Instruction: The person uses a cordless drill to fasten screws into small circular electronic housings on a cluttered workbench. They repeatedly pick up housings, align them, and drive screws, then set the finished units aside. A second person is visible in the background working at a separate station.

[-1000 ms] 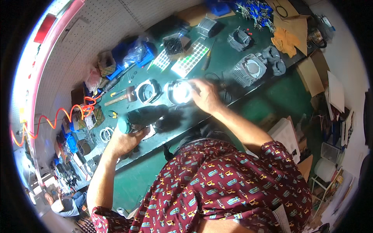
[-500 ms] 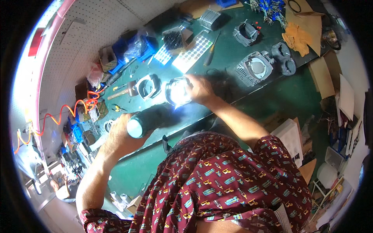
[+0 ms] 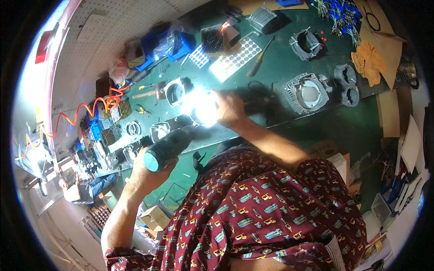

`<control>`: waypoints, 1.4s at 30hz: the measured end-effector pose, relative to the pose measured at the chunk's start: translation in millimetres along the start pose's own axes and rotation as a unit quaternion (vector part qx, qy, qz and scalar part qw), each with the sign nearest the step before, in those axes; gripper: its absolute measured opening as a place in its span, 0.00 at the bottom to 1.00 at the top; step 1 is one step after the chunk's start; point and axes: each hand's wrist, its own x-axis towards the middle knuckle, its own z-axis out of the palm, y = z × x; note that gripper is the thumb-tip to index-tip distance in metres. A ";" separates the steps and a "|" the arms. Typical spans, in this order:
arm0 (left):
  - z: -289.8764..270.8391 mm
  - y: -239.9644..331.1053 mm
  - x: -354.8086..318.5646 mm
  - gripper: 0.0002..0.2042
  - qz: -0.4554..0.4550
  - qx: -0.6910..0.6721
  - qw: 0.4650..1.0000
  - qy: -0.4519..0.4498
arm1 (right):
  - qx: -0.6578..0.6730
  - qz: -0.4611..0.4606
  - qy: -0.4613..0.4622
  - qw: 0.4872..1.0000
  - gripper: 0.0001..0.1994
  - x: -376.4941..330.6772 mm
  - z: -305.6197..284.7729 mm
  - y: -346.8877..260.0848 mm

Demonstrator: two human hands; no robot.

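My left hand (image 3: 151, 177) is wrapped round a dark green cordless drill (image 3: 165, 151). The drill's front end points up and right, toward a round metal housing (image 3: 202, 113). A strong white glare washes out most of that housing, so whether the drill tip touches it cannot be seen. At the housing's right side, my right hand (image 3: 230, 110) grips it with curled fingers. Just beyond the glare stands an open grey metal ring housing (image 3: 175, 92). Another metal housing (image 3: 159, 131) lies behind the drill, partly covered by it.
A mallet (image 3: 149, 93), small pliers (image 3: 143, 109) and a screwdriver (image 3: 261, 58) lie on the green bench. Finned housings (image 3: 309, 94), a sticker sheet (image 3: 237, 58) and orange gloves (image 3: 371, 62) are farther right. An orange coiled hose (image 3: 77, 113) hangs left. Another person (image 3: 79, 189) sits far left.
The view has turned, shifting bench items rightward in the picture. My left hand and the drill sit slightly lower, uncovering a housing behind. The glare over the held housing has grown.
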 end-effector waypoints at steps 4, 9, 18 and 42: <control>-10.3 27.9 6.3 0.11 -0.041 0.026 0.998 -0.027 | -0.002 0.012 0.000 1.000 0.20 1.3 0.7 9.3; -11.1 8.8 10.7 0.10 -0.010 0.023 0.999 -0.022 | -0.011 0.037 -0.025 0.999 0.19 -0.5 6.5 4.3; -23.5 -46.6 9.5 0.19 -0.018 -0.103 0.993 -0.053 | -0.032 0.107 -0.223 0.968 0.25 11.1 13.1 -39.0; -80.7 -81.7 34.0 0.11 -0.141 -0.087 0.983 -0.079 | -0.071 0.109 -0.285 0.949 0.23 36.1 31.4 -77.1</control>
